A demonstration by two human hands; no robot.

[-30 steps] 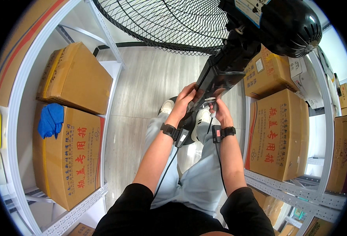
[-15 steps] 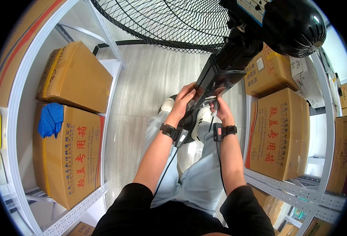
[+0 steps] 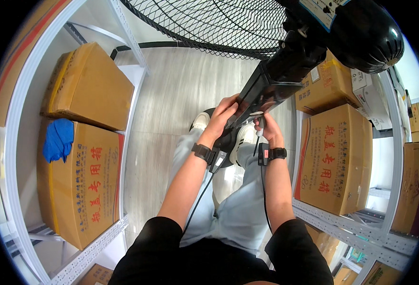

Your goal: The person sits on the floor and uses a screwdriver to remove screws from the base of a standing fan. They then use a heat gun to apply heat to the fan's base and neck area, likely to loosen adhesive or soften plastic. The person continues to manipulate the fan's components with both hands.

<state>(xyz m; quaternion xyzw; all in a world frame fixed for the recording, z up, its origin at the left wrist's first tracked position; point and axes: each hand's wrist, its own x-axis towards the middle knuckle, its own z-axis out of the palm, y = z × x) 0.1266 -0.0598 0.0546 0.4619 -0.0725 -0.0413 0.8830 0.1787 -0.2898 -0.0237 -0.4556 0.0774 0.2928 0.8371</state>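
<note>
A large black pedestal fan stands before me, its wire grille at the top and its rounded motor housing at the upper right. Below the motor is a glossy black control box on the fan's neck. My left hand is wrapped along the left side of this box's lower end. My right hand is closed around a screwdriver with a pale grey handle, just beneath the box's lower edge. The screwdriver's thin dark shaft points down toward my legs. Some of my right fingertips are hidden behind the box.
White metal shelves run along my left, bearing cardboard boxes and a blue cloth. More cardboard boxes fill the shelf at right. My shoes flank the fan's base on the wood-look floor.
The whole view has shifted slightly, with the fan's motor and control box now a little farther right and lower. More of the screwdriver's handle shows in my right hand. Both grips look the same.
</note>
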